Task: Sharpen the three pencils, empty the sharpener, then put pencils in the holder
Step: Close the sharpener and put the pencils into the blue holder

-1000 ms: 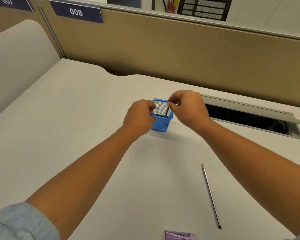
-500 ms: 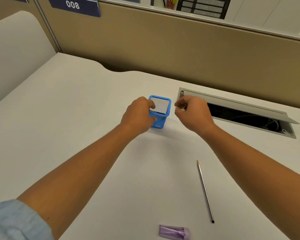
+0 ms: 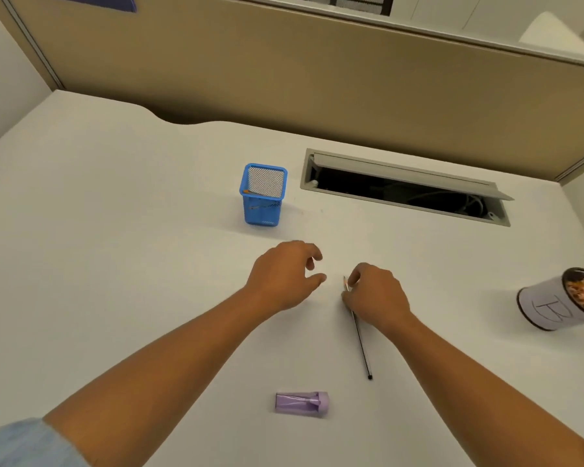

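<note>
- Head cam is looking down at my two bare forearms stretched over a white desk (image 3: 122,230).
- My right hand (image 3: 375,296) is sitting on the sharpened end of a thin dark pencil (image 3: 360,338) lying flat on the desk; fingers are curled down over it, and the tip is poking out just past my knuckles. Can't tell whether the fingers are actually clamping it or just resting on top.
- The pencil is running from my right hand back toward me, with its blunt end pointing near my right forearm.
- My left hand (image 3: 285,279) is hovering just left of the pencil tip, fingers loosely spread with thumb apart, gripping nothing.
- A blue square mesh pencil holder (image 3: 263,197) is standing upright farther out on the desk, well apart from both hands. Something thin with an orange end is showing through the mesh inside it; looks like pencils, count unclear.
- A lilac translucent plastic sharpener (image 3: 301,402) is lying on its side close to me, between my two forearms, touching neither.
- A white cylindrical cup with a dark rim (image 3: 550,306) is sitting at the right edge, with brownish bits inside and a handwritten mark on its wall.
- An open grey cable hatch (image 3: 405,187) is cut into the desk right of the holder, cables visible inside.
- A tan partition panel (image 3: 284,69) is running along the far edge of the desk.
</note>
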Demonstrator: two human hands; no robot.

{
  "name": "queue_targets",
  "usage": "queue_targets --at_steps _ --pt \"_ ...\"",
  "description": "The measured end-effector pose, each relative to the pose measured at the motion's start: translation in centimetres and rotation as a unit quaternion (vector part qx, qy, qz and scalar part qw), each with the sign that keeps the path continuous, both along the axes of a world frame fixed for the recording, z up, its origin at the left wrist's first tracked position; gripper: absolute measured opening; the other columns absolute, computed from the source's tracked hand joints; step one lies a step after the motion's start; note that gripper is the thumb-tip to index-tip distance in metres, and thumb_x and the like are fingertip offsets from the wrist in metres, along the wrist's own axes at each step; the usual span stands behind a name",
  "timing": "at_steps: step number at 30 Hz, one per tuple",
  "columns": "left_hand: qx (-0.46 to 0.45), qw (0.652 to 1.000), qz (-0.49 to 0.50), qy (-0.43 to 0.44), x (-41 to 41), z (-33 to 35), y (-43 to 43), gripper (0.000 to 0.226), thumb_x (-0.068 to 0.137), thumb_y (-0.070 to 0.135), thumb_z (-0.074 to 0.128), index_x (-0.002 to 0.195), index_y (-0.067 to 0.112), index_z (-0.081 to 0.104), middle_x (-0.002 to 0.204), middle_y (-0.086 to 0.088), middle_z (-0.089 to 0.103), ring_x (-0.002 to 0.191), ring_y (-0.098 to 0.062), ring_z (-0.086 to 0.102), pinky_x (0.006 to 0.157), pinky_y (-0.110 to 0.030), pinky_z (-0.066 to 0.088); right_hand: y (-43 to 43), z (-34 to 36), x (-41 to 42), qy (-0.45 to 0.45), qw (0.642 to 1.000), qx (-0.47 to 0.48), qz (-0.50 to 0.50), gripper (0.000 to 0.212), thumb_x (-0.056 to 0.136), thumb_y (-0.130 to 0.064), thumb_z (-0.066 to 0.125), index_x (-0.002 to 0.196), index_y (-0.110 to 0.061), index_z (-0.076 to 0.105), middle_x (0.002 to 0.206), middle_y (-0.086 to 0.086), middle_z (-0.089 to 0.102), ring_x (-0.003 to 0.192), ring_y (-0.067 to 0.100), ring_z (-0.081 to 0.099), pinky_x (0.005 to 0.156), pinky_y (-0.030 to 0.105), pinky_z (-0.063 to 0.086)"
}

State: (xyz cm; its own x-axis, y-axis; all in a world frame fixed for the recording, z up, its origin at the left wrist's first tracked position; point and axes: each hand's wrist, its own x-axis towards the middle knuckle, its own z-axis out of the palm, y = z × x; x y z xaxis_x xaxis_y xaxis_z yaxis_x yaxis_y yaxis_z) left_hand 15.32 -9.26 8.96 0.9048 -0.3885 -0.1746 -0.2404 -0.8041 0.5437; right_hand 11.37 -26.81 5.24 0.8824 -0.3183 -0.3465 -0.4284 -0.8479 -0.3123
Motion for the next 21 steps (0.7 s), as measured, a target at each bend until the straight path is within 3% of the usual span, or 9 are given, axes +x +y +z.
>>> queue_targets --at_steps 4,10,14,16,21 --pt "0.01 0.999 -0.016 0.033 -1.3 -1.2 -0.7 0.034 0.085 0.046 0.066 0.116 0.031 0.062 0.106 0.014 0.067 0.095 -0.011 0.061 0.078 -0.028 0.048 -0.6 0.9 0.4 -0.034 0.999 0.008 -0.013 0.024 0.075 -0.023 0.065 0.099 -0.021 0.066 0.093 -0.001 0.071 0.083 0.022 0.065 0.071 0.032 0.055" --pt "-0.045 0.998 0.037 -0.012 -0.6 -1.0 0.0 0.046 0.085 0.047 0.067 0.127 0.033 0.053 0.125 0.013 0.059 0.108 -0.009 0.059 0.088 -0.028 0.049 0.6 8.4 3.7 -0.254 0.957 0.136 -0.045 0.008 0.083 -0.016 0.068 0.09 -0.015 0.072 0.077 -0.001 0.069 0.07 0.011 0.063 0.064 0.023 0.051" --pt "-0.154 0.976 0.134 -0.081 2.0 1.9 0.7 0.049 0.085 0.042 0.07 0.129 0.029 0.052 0.101 0.012 0.062 0.081 -0.008 0.063 0.078 -0.028 0.056 2.7 13.3 6.0 -0.341 0.922 0.183 -0.001 0.004 0.085 -0.016 0.068 0.087 -0.016 0.072 0.073 -0.005 0.068 0.065 0.007 0.062 0.056 0.011 0.047" --pt "-0.182 0.962 0.164 -0.125 3.9 3.6 1.3 0.048 0.085 0.038 0.072 0.127 0.024 0.055 0.094 0.01 0.064 0.08 -0.011 0.063 0.078 -0.028 0.056 4.0 14.7 7.3 -0.37 0.908 0.192 0.034 0.002 0.085 -0.016 0.069 0.085 -0.016 0.071 0.069 -0.011 0.066 0.059 0.001 0.061 0.054 0.006 0.045" --pt "-0.192 0.947 0.196 -0.17 7.8 6.3 3.0 0.022 0.085 0.025 0.074 0.103 0.018 0.061 0.078 0.007 0.063 0.073 -0.016 0.066 0.065 -0.029 0.056 6.6 14.9 10.3 -0.4 0.897 0.149 0.111 0.004 0.083 -0.017 0.069 0.085 -0.017 0.073 0.07 -0.009 0.068 0.064 0.006 0.064 0.065 0.02 0.054"
